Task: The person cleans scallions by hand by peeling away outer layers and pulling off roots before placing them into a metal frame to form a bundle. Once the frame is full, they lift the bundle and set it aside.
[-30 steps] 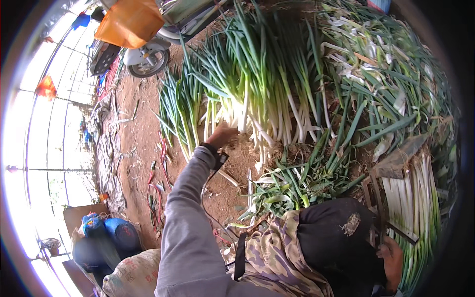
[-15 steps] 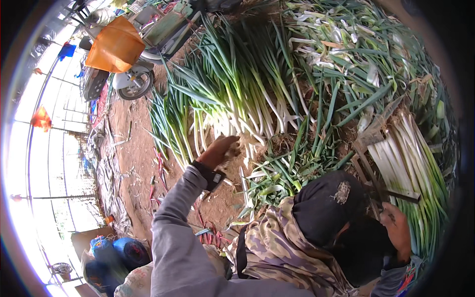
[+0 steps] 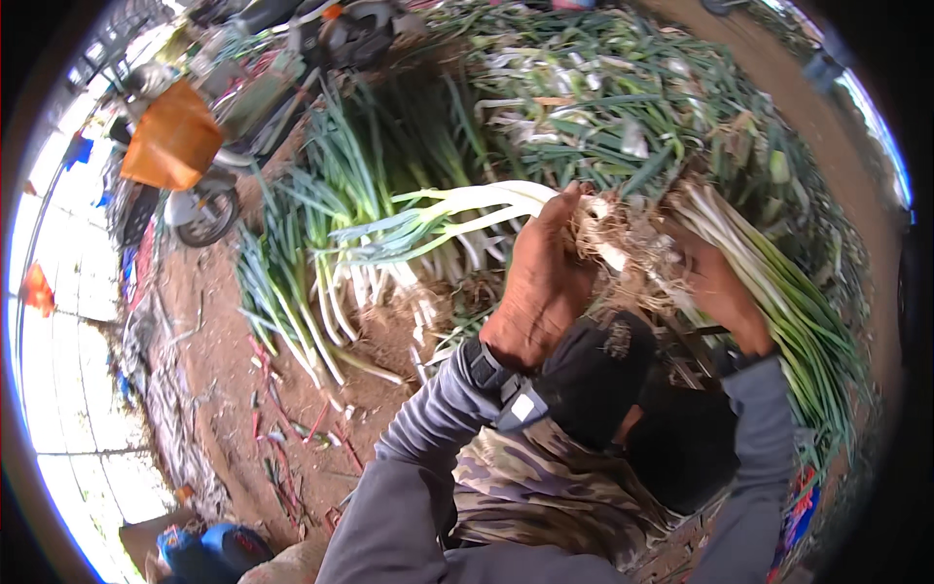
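In front of my lap, my left hand (image 3: 547,284) is closed round the white stalks of a few green onions (image 3: 486,202). Their leaves point left, over the standing pile, and their shaggy, soil-covered roots (image 3: 615,234) point right. At those roots is my right hand (image 3: 718,284), its fingers curled in against them and partly hidden by root hairs. Just beyond the right hand lies a bundle of trimmed green onions (image 3: 778,277), white ends up and leaves toward me.
A pile of green onions (image 3: 370,185) leans at centre left on bare soil (image 3: 224,360). Loose leaves (image 3: 603,107) cover the far ground. A scooter (image 3: 199,209) with an orange cover stands far left. Red ties (image 3: 282,448) lie near left. Camouflage cloth (image 3: 525,487) covers my lap.
My left hand, earlier over the pile, has come right with green onions in it. My right hand has risen from beside the frame to their roots. The view has shifted.
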A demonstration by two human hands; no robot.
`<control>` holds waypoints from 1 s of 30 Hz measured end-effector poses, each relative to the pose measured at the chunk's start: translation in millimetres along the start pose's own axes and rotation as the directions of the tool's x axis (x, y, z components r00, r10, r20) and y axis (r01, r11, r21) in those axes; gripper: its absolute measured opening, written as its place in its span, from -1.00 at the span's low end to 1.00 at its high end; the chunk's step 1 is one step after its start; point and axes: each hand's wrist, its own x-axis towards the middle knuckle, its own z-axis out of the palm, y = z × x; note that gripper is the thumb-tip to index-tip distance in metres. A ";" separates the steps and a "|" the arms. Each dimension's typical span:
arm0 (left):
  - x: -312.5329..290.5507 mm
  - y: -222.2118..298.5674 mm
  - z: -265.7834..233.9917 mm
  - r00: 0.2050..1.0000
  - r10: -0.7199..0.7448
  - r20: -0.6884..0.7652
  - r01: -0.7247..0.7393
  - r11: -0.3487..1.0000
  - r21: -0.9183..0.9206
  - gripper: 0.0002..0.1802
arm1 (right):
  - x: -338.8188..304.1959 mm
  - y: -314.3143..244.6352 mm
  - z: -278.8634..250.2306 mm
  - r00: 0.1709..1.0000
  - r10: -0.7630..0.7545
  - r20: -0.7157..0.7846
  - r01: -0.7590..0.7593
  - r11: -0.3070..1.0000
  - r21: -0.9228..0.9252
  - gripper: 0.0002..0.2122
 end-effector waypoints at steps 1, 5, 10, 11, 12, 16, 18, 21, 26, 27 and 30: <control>-6.3 -11.7 13.9 0.999 0.052 0.012 -0.052 0.999 0.009 -0.71 | 13.4 -5.4 9.4 0.998 -0.054 -0.041 0.058 0.992 0.112 -0.55; -28.5 -39.5 59.4 0.998 0.017 0.067 -0.012 0.997 -0.072 -0.66 | 40.3 -73.0 49.8 0.998 0.030 -0.058 0.040 0.426 0.904 -0.60; -35.1 -87.0 88.1 0.978 0.070 0.195 -0.046 0.991 -0.125 -0.56 | 39.9 -124.1 68.8 0.993 0.095 -0.065 0.075 -0.106 0.992 -0.65; -36.0 -91.1 92.7 0.978 0.056 0.201 -0.027 0.989 -0.143 -0.55 | 38.3 -123.2 68.5 0.990 0.124 -0.062 0.079 -0.132 0.988 -0.66; -36.5 -94.3 96.5 0.978 0.043 0.206 -0.010 0.987 -0.159 -0.53 | 38.0 -121.7 66.1 0.986 0.159 -0.046 0.069 -0.147 0.987 -0.66; -30.1 -103.5 115.6 0.974 -0.042 0.223 0.055 0.997 -0.050 -0.46 | 28.5 -104.4 50.4 0.955 0.127 -0.269 0.274 -0.029 0.961 -0.70; -32.8 -92.5 110.2 0.904 -0.260 0.340 0.183 0.953 0.242 -0.32 | 25.7 -70.6 43.5 0.932 0.135 -0.335 0.330 0.065 0.942 -0.69; -41.6 -58.0 112.1 0.857 -0.386 0.341 0.085 0.760 0.645 -0.32 | 29.1 5.6 30.9 0.894 0.097 -0.437 0.397 0.280 0.874 -0.66; 27.3 12.9 66.1 0.620 0.210 0.756 -0.693 -0.306 0.653 -0.35 | 41.2 -47.1 15.5 0.927 0.192 -0.323 0.184 0.519 0.835 -0.68; 35.4 13.3 70.7 0.680 0.139 0.720 -0.687 -0.222 0.692 -0.36 | 40.2 -51.6 21.5 0.942 0.195 -0.273 0.179 0.396 0.901 -0.69; 52.7 -14.5 78.3 0.743 -0.115 0.659 -0.580 0.382 0.720 -0.35 | 32.6 -40.7 35.5 0.953 0.141 -0.270 0.142 0.580 0.802 -0.70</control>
